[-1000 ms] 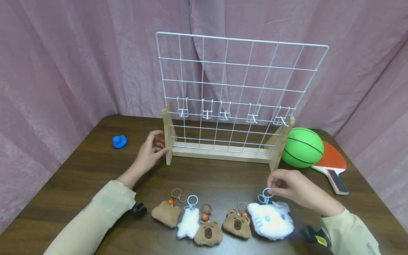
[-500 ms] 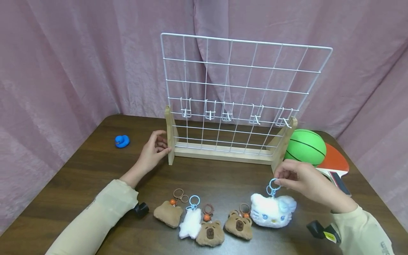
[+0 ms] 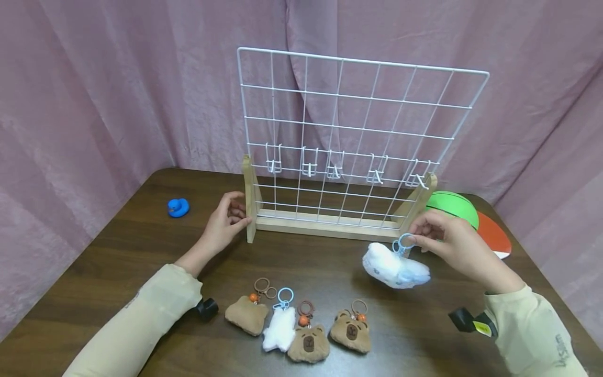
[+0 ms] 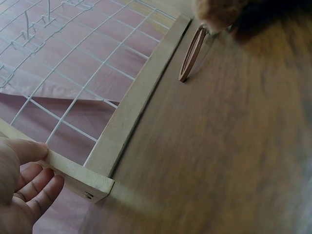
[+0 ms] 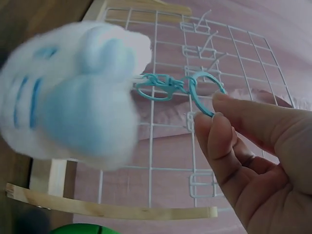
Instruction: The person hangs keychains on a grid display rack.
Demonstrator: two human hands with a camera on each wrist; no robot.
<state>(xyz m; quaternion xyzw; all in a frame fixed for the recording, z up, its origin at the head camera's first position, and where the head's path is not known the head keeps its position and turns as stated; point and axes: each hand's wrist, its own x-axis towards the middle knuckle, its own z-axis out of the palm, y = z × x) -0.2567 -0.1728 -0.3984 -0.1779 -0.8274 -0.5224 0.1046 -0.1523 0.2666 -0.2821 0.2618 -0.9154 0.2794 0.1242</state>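
Note:
My right hand (image 3: pixel 445 241) pinches the blue split ring (image 5: pixel 202 92) of a plush keychain between thumb and fingers. Below the ring, clear of the table, hangs its white cat-head plush (image 3: pixel 395 266) with a pale blue bow, tilted in the head view. Behind it stands a white wire grid rack (image 3: pixel 348 125) on wooden feet, bearing several hooks (image 3: pixel 375 175) in a row. At the rack's left, my left hand (image 3: pixel 223 222) grips the wooden side support (image 4: pixel 73 170), thumb on one edge and some fingers hidden behind it.
In front lie brown bear-like plush keychains (image 3: pixel 308 343) and a small white plush keychain (image 3: pixel 279 329). A blue rubber duck (image 3: pixel 178 207) sits at the left. A green ball (image 3: pixel 454 205) and a red table tennis paddle (image 3: pixel 492 234) are at the right, partly behind the right hand.
My right hand has lifted the white cat plush keychain off the table and carried it up toward the rack's right end. The plush has swung and tilted. My left hand stays on the side support.

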